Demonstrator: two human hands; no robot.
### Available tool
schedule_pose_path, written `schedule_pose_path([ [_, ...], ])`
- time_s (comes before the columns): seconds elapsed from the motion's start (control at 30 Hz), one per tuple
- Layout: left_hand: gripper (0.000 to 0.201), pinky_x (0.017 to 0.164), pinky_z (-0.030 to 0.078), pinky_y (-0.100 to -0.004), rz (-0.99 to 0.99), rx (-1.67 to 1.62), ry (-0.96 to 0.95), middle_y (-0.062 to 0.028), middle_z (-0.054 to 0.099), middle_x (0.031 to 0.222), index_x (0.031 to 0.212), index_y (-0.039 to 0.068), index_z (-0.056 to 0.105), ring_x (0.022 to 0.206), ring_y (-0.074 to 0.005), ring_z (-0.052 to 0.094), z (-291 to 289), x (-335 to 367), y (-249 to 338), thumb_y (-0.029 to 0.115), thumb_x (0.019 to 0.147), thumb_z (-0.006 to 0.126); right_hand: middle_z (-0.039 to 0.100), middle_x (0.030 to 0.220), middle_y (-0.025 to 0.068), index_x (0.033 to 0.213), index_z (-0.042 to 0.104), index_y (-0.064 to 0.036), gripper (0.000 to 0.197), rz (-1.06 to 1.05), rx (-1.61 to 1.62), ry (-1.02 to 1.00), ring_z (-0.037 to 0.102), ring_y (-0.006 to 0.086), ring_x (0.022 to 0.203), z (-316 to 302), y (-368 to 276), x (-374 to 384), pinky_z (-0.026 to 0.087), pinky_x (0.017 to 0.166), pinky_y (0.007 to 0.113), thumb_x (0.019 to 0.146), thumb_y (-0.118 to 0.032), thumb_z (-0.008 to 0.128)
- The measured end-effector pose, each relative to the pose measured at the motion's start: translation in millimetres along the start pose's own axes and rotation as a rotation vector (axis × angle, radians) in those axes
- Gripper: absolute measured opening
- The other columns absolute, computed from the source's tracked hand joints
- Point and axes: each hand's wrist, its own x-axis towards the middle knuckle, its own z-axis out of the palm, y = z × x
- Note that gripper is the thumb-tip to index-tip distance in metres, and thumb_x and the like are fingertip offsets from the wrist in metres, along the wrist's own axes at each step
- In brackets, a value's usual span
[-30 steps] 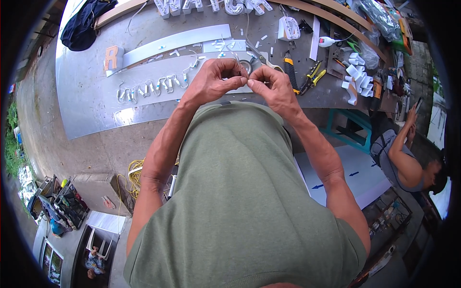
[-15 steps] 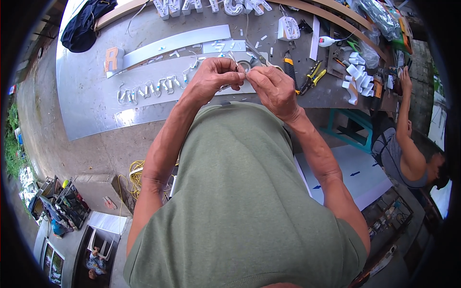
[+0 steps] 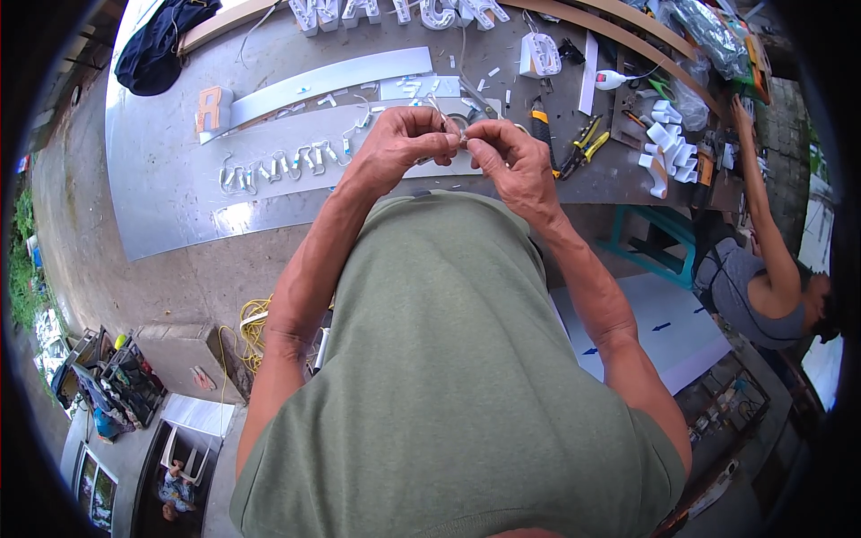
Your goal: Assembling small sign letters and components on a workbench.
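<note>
Over the near side of the metal table (image 3: 170, 211), my two hands meet fingertip to fingertip. My left hand (image 3: 399, 148) is closed in a pinch on a thin wire (image 3: 437, 106), whose end rises past the fingers. Thumb and index finger of my right hand (image 3: 518, 170) pinch at the same spot; the tiny piece between the fingertips is mostly covered. A string of small white light modules (image 3: 287, 166), joined by looping wire, lies on a pale strip left of my hands. Just behind the fingers is a roll of tape (image 3: 462, 120), partly hidden.
Yellow-handled pliers (image 3: 587, 148) and a black-and-orange tool (image 3: 541, 133) lie right of my hands. White block letters (image 3: 395, 13) stand along the back, an orange-faced one (image 3: 212, 109) at left. Curved white pieces (image 3: 668, 148) sit at right, near another person (image 3: 762, 287) reaching to the table.
My right hand has shifted slightly, its fingers opening a little around the pinch. My left hand stays put. The other person's arm has reached farther along the table's right side.
</note>
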Motion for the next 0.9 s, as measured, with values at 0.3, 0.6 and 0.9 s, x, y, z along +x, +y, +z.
schedule_pose_path([
  [0.3, 0.013, 0.073, 0.053, -0.0283, -0.011, -0.004, 0.013, -0.0057, 0.069, 0.084, 0.092, 0.000, 0.071, 0.075, -0.0117, 0.063, -0.1, -0.9, -1.6, 0.011, 0.087, 0.074, 0.068, 0.085, 0.0056, 0.098, 0.068, -0.0010, 0.013, -0.518, -0.468, 0.107, 0.063, 0.0114, 0.066, 2.0, 3.8, 4.6, 0.051, 0.055, 0.026, 0.085, 0.000, 0.072],
  [0.6, 0.012, 0.073, 0.052, -0.0289, 0.008, -0.035, 0.011, -0.0065, 0.069, 0.085, 0.092, -0.001, 0.070, 0.075, -0.0124, 0.062, -0.2, 0.0, -4.1, 0.010, 0.087, 0.073, 0.066, 0.083, 0.0067, 0.095, 0.066, -0.0010, 0.012, -0.538, -0.489, 0.114, 0.062, 0.0130, 0.064, 1.7, 6.7, 7.9, 0.050, 0.054, 0.029, 0.084, 0.002, 0.070],
  [0.9, 0.013, 0.072, 0.050, -0.0277, 0.036, 0.008, 0.033, -0.0060, 0.068, 0.083, 0.092, -0.002, 0.070, 0.074, -0.0120, 0.060, 7.8, 0.9, -2.7, 0.010, 0.087, 0.072, 0.061, 0.078, 0.0091, 0.093, 0.060, -0.0022, 0.016, -0.590, -0.624, 0.233, 0.063, 0.0233, 0.063, 14.4, 16.1, 7.3, 0.049, 0.054, 0.037, 0.081, 0.004, 0.069],
])
